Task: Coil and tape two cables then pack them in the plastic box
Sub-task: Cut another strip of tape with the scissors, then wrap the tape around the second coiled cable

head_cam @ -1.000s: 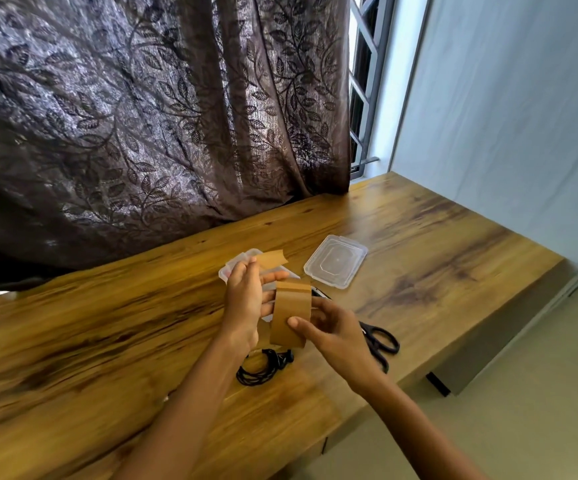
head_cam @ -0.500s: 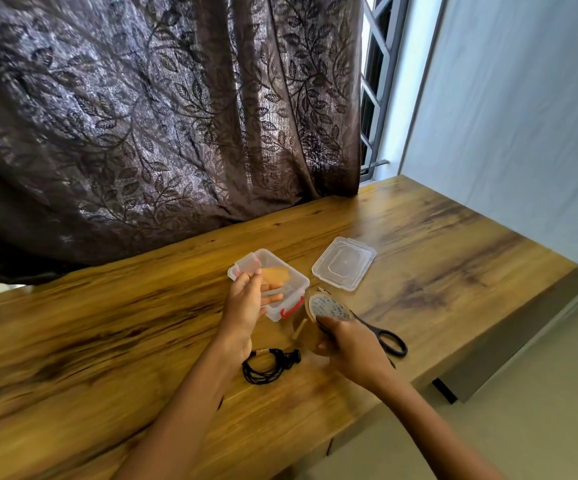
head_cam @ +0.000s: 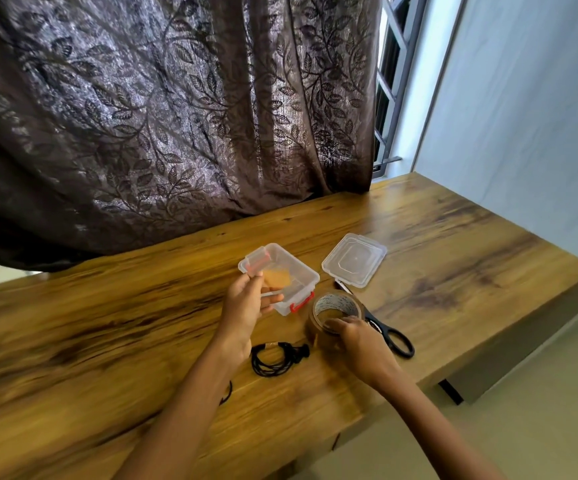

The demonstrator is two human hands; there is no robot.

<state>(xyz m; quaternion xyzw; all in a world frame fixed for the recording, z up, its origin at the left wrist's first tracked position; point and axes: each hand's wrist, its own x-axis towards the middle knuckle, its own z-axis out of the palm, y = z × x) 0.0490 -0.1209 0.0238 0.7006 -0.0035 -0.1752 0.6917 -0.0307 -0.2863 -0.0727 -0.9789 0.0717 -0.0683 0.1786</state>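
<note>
Left hand fingers pinch a tape piece; right hand fingers grip the tape roll on the table.

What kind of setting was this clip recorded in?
Probably a room in a home: a wooden table set against a leaf-patterned curtain, a barred window beside it, and a plain wall.
</note>
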